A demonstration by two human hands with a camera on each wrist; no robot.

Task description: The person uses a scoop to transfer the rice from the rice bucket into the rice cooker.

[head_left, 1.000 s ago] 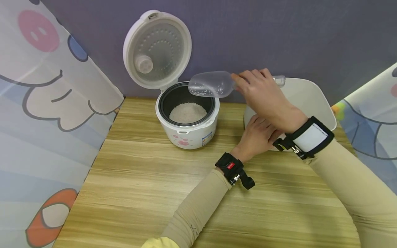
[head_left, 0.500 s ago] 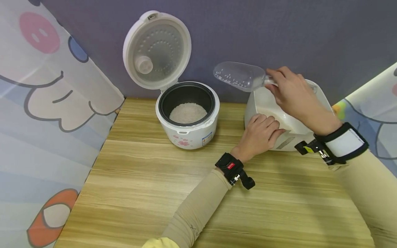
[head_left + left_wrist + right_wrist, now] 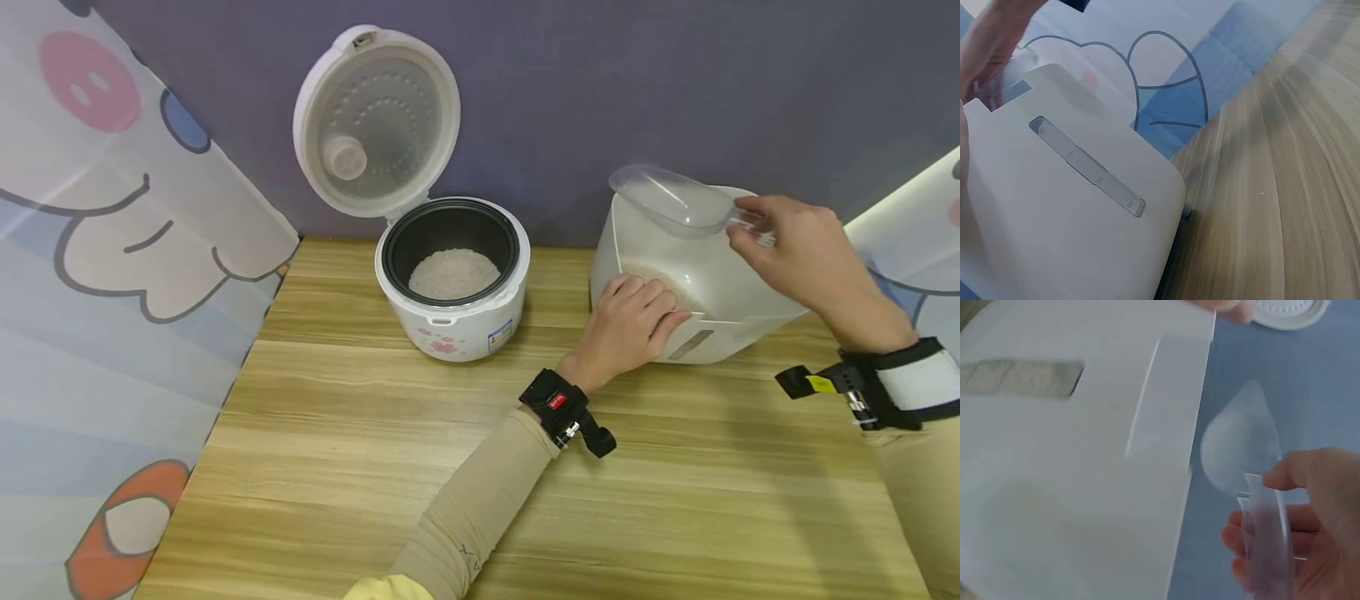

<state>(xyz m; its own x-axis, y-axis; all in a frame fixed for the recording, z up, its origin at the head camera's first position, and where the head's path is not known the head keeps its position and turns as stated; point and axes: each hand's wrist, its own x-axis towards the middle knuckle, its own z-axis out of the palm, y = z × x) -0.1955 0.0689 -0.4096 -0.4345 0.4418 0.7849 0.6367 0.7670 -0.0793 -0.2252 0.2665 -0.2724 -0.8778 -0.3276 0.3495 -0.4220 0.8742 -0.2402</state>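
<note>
A clear plastic scoop (image 3: 671, 200) hangs over the opening of the white rice bin (image 3: 750, 329), tilted, its bowl pointing left. My right hand (image 3: 813, 262) grips its handle; in the right wrist view, thumb and fingers wrap the clear handle (image 3: 1266, 544). The fingers of my left hand (image 3: 628, 325) curl over the bin's front left rim, with pale rice (image 3: 660, 279) visible inside behind them. To the left stands a white rice cooker (image 3: 468, 321) with its lid (image 3: 378, 121) raised. A mound of rice (image 3: 453, 273) lies in its black inner pot.
The wooden table (image 3: 360, 467) extends in front of the cooker and bin. A grey-purple wall (image 3: 570, 92) rises close behind them. Cartoon-printed curtain (image 3: 90, 333) borders the left side, with more at the right. A narrow level window (image 3: 1088, 165) runs down the bin's front.
My right hand has carried the scoop from above the cooker rightward to over the bin. Grains seen in the scoop earlier no longer show. My left hand stays on the rim.
</note>
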